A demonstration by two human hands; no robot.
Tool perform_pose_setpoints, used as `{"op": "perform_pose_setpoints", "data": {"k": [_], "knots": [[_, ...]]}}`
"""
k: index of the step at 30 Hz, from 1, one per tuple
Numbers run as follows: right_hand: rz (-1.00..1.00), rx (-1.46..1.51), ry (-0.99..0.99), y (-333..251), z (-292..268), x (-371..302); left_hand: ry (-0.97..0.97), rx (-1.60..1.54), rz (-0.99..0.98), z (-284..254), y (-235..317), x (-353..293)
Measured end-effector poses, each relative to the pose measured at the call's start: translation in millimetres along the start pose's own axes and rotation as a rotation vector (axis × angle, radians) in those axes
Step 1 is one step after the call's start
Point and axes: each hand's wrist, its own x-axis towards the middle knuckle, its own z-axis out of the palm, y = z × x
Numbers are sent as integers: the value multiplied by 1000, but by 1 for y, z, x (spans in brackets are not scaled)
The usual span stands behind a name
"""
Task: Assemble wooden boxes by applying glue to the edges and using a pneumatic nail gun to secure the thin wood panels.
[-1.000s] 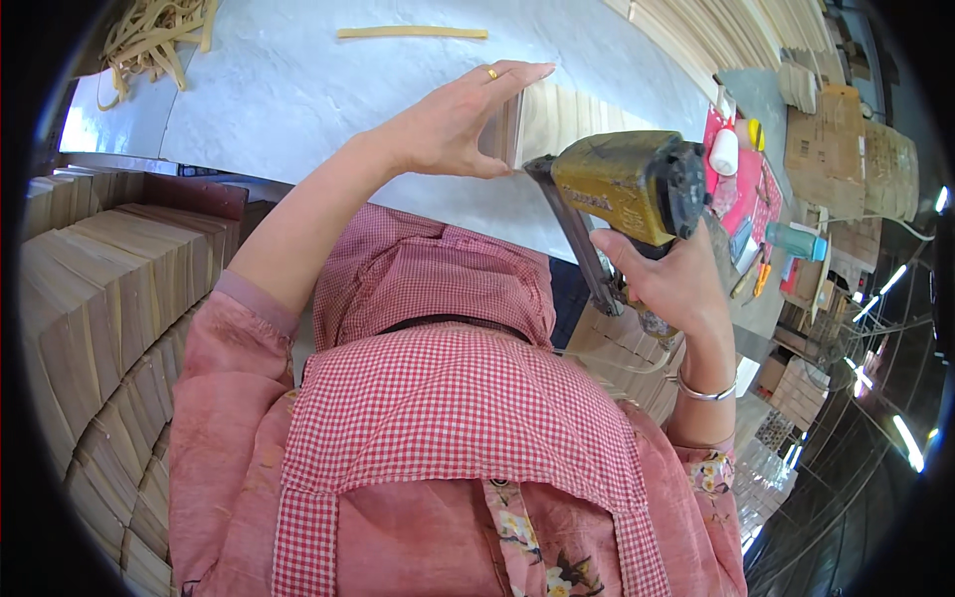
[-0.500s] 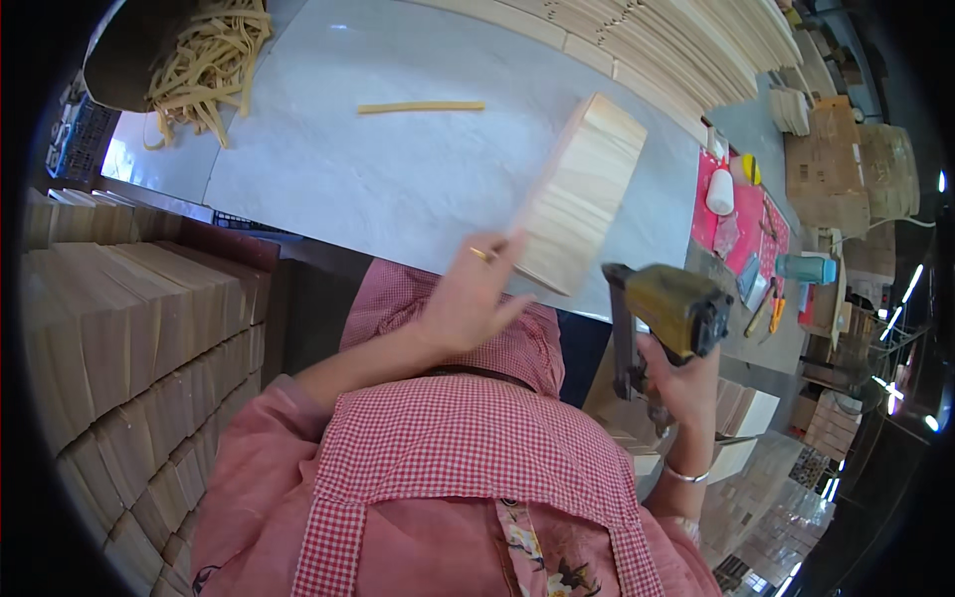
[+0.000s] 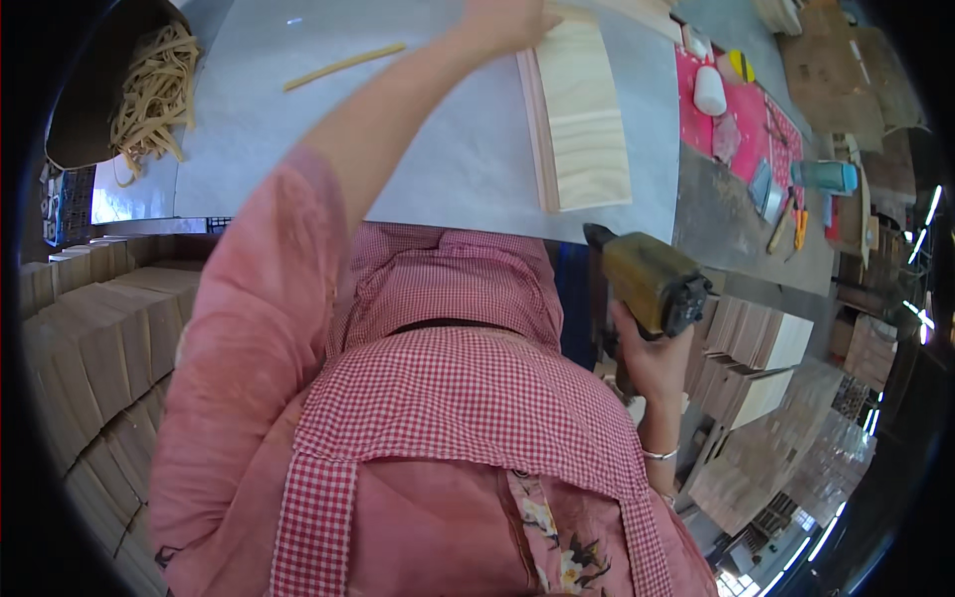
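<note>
My right hand [image 3: 652, 353] is wrapped round the grip of an olive-and-black nail gun [image 3: 647, 279], held beside the table's near edge with its nose toward the table. My left arm stretches across the table. At its end, my left hand [image 3: 502, 22] is by the far end of a pale wooden piece [image 3: 587, 124], and its fingers are blurred and partly cut off by the top edge. The wooden piece lies lengthwise away from me, with a seam along its left side. A thin yellowish strip [image 3: 343, 67] lies on the table to the left.
The grey table [image 3: 428, 179] fills the middle. A container of tangled strips [image 3: 154, 99] is at far left, stacked boards [image 3: 90, 348] below it. On the right are a red mat [image 3: 696, 119], a white bottle [image 3: 709, 92], a teal bottle [image 3: 826, 176], orange-handled pliers [image 3: 800, 229] and more boards [image 3: 751, 348].
My left hand has gone from the near end of the wooden piece to its far end. The piece now lies straighter. The nail gun has shifted slightly left, still in my right hand.
</note>
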Motion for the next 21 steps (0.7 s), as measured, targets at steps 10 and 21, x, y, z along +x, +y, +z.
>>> {"op": "perform_pose_setpoints", "data": {"k": [10, 21], "knots": [[-57, 65, 2, 4, 18, 4, -48, -89, 75, 30, -23, 61], [-175, 39, 54, 16, 28, 1, -14, -238, 163, 35, -43, 94]]}}
